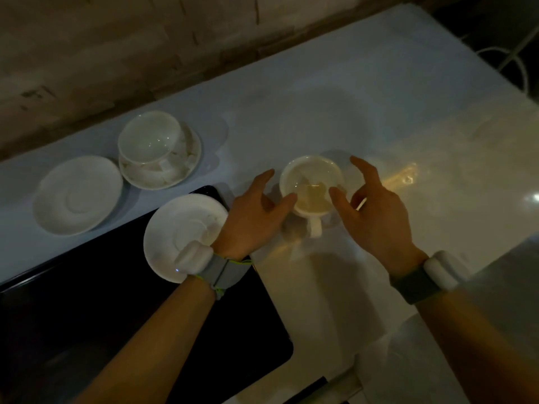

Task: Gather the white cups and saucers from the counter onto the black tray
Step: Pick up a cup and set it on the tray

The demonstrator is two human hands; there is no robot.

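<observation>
A white cup [310, 182] stands on the pale counter [379, 118], its handle pointing toward me. My left hand [253, 214] and my right hand [376, 208] flank it with fingers spread, close to its rim; neither grips it. One white saucer [178, 234] rests on the upper corner of the black tray [102, 310], partly under my left wrist. Further left on the counter lie a bare saucer [77, 195] and a second cup [148, 139] sitting on its own saucer [178, 170].
A brown wall [116, 53] runs along the counter's far edge. A white cable [516, 51] curls at the top right corner. The counter drops off at the near right edge [481, 272]. Both wrists carry bands with white modules.
</observation>
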